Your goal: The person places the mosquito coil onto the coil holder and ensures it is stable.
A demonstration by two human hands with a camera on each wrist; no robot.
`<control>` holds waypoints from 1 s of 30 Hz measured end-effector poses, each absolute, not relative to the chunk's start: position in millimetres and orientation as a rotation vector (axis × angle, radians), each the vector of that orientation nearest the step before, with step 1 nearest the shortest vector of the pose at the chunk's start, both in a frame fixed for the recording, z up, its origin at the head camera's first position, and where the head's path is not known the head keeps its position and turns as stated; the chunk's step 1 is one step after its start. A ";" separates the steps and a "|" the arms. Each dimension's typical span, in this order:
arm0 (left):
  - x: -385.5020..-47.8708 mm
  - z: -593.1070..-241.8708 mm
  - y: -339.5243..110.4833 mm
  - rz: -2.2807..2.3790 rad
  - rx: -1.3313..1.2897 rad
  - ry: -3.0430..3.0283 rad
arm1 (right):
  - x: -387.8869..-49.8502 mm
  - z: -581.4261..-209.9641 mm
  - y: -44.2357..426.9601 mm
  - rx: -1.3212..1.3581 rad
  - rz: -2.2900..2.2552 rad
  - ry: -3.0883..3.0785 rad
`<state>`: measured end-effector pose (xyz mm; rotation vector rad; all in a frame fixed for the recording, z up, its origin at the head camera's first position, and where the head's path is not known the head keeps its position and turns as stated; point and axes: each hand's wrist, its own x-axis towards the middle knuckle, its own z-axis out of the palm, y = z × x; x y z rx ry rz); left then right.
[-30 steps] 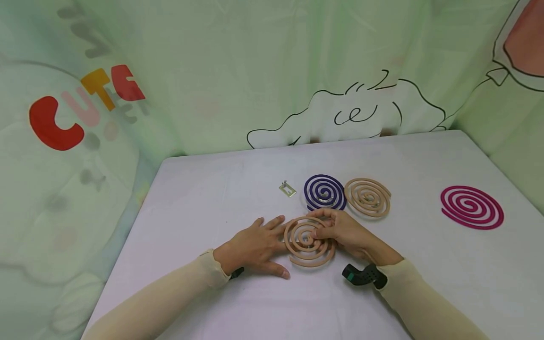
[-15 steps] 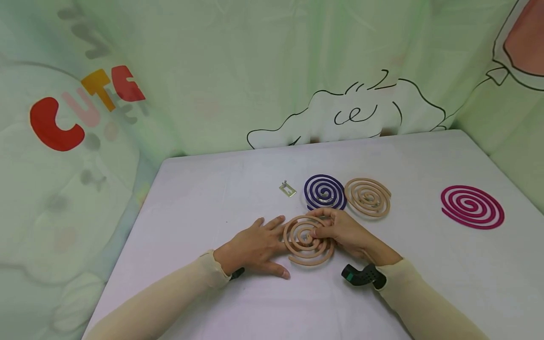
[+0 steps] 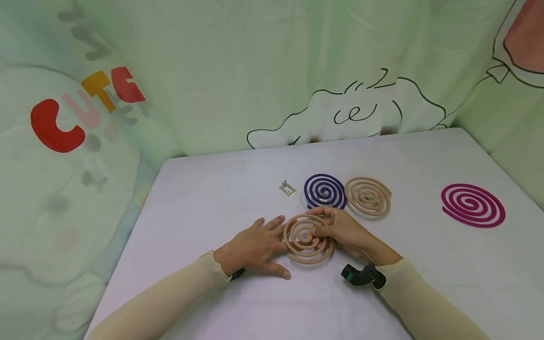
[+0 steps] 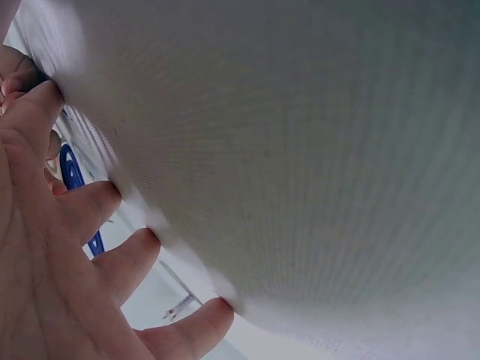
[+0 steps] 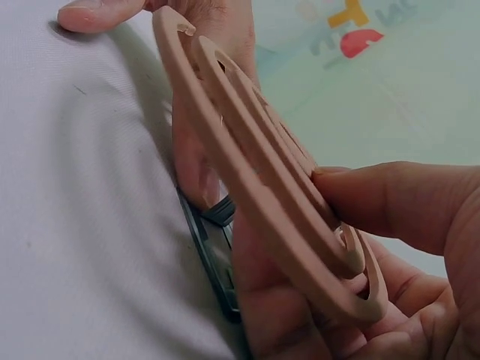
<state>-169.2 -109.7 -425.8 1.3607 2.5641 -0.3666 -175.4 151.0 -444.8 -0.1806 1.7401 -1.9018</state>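
Observation:
In my right hand [image 3: 346, 233], thumb and fingers pinch a tan mosquito coil [image 3: 311, 262] near its centre. The right wrist view shows the coil [image 5: 247, 191] tilted above the table, with a dark-looking flat metal stand [image 5: 201, 240] beneath it. My left hand [image 3: 257, 245] lies on the table with its fingers spread, the coil partly covering its fingertips from above. One left finger touches the stand in the right wrist view. Whether the coil touches the stand is hidden. In the left wrist view, the left fingertips [image 4: 217, 307] rest on the white cloth.
Behind the hands lie a dark purple coil [image 3: 324, 175] and another tan coil [image 3: 366, 178], side by side with metal stands visible through them. A loose metal stand [image 3: 291, 194] is to their left. Far right is a magenta coil [image 3: 471, 185]. A printed curtain surrounds the table.
The tan coil in my right hand has shifted very slightly away from me and to the left. My left hand stays in place.

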 end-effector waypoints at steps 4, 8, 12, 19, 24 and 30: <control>-169.2 -427.2 -109.9 -0.367 1.356 2.566 | -175.2 -445.1 150.4 -0.176 -1.893 1.751; -169.2 -429.4 -110.2 -0.372 1.359 2.572 | -175.2 -445.8 150.5 -0.195 -1.883 1.734; -169.3 -431.0 -110.5 -0.368 1.361 2.573 | -175.3 -446.0 150.3 -0.204 -1.873 1.725; -168.3 -429.6 -111.0 -0.384 1.354 2.572 | -175.1 -444.7 149.1 -0.206 -1.872 1.732; -167.6 -427.5 -110.8 -0.399 1.350 2.568 | -175.3 -443.1 149.8 -0.218 -1.867 1.728; -167.8 -427.4 -110.3 -0.382 1.349 2.568 | -175.0 -443.2 150.5 -0.227 -1.868 1.727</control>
